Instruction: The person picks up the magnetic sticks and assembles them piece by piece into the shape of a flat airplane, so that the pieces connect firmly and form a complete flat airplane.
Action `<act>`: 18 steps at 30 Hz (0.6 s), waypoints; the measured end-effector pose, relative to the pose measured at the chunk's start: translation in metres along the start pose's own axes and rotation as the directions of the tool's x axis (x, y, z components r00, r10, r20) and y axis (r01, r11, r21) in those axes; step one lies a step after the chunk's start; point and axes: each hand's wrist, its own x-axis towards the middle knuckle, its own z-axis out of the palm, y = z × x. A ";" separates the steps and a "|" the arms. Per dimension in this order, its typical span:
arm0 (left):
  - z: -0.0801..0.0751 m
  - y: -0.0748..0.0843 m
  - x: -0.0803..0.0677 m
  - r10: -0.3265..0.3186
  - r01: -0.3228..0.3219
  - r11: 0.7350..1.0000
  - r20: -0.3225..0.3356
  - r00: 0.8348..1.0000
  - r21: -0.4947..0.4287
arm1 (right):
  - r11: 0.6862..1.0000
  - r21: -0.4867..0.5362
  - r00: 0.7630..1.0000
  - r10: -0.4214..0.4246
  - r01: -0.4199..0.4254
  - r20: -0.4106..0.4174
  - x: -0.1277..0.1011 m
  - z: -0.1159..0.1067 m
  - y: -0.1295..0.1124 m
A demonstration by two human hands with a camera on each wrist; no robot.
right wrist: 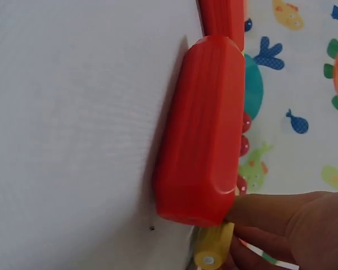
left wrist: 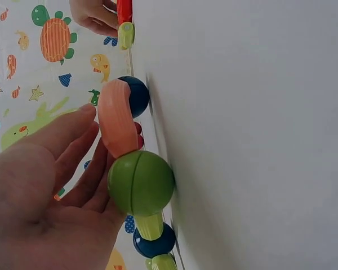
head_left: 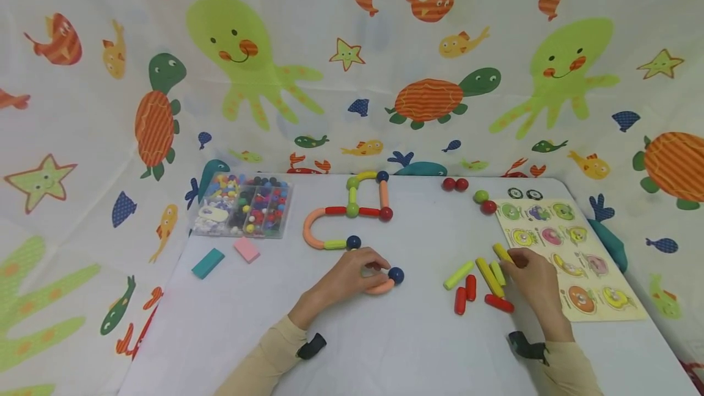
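Note:
My left hand (head_left: 352, 277) holds a curved orange magnetic rod (head_left: 381, 287) that has a dark blue ball (head_left: 396, 275) at one end. In the left wrist view a green ball (left wrist: 141, 183) is at the rod's other end, by the fingers. At the right, my right hand (head_left: 532, 280) pinches a yellow rod (head_left: 502, 253), partly hidden by its fingers. Loose rods lie beside that hand: another yellow rod (head_left: 489, 277), a light green rod (head_left: 459, 275) and several red rods (head_left: 499, 303). A joined rod-and-ball shape (head_left: 367, 211) lies further back.
A compartment box of beads (head_left: 267, 209) stands at the back left, near a teal block (head_left: 208, 263) and a pink block (head_left: 247, 249). A fruit puzzle board (head_left: 566, 261) lies at the right. Red balls (head_left: 455, 184) and a green ball (head_left: 481, 197) are at the back right.

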 end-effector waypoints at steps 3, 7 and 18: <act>0.001 0.000 0.001 0.006 -0.006 1.000 0.003 1.000 -0.005 | 0.999 0.048 0.999 -0.022 0.024 -0.047 0.001 0.000 -0.010; 0.002 0.000 0.002 -0.011 0.011 1.000 0.013 1.000 -0.017 | 0.985 0.150 0.995 -0.076 0.086 -0.071 0.002 0.000 -0.039; 0.005 0.002 0.005 -0.039 0.041 0.998 0.029 0.999 -0.038 | 0.924 0.357 0.971 -0.197 0.137 0.136 -0.002 0.051 -0.127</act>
